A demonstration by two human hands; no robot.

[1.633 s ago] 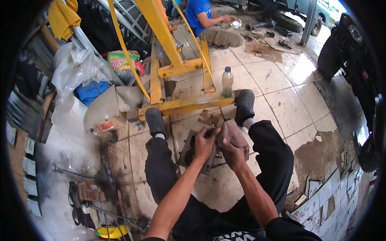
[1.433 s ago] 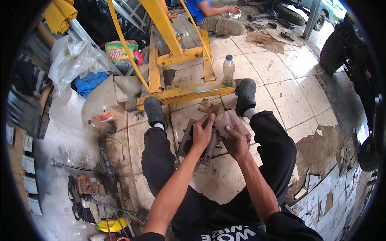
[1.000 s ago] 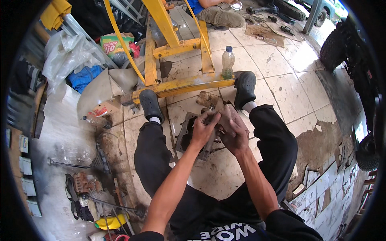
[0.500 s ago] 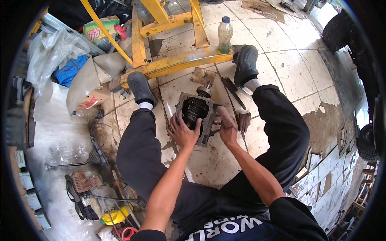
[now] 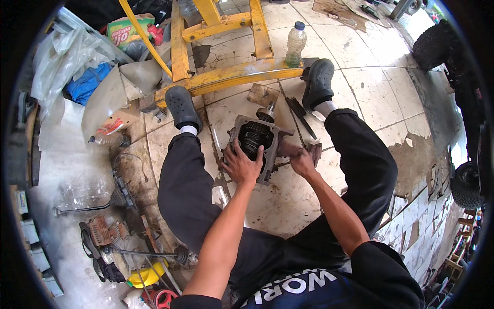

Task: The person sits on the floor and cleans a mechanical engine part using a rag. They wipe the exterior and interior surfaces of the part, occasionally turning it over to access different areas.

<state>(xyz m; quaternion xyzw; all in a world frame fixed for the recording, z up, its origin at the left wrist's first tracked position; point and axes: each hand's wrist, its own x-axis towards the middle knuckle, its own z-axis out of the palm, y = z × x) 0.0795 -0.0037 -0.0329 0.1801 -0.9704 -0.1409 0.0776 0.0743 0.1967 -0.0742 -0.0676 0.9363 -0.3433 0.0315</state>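
Observation:
A grey metal gearbox housing (image 5: pixel 269 164) lies on the tiles between my feet, its opening showing dark gears (image 5: pixel 253 135). Across the lower part of that opening rests my left hand (image 5: pixel 242 166), fingers spread over the metal and thumb by the right rim. My right hand (image 5: pixel 302 162) is closed at the housing's right side, around a blunt brown piece (image 5: pixel 289 149) smeared by motion; its exact kind is unclear. Close beyond that hand sits a reddish-brown block (image 5: pixel 315 151). A round metal shaft end (image 5: pixel 266 113) juts from the housing's far side.
A yellow steel frame (image 5: pixel 234 77) stands ahead, with a clear bottle (image 5: pixel 296 45) on its beam. A dark flat bar (image 5: pixel 301 118) and a dirty square piece (image 5: pixel 263 95) lie beyond the housing. Plastic sheeting (image 5: pixel 67 62) and metal parts (image 5: pixel 105 230) fill the left; tyres (image 5: pixel 431 45) stand right.
My right hand has shifted slightly rightward, and the brown piece has become blurred. My left hand stays on the housing. The whole view has also shifted a little.

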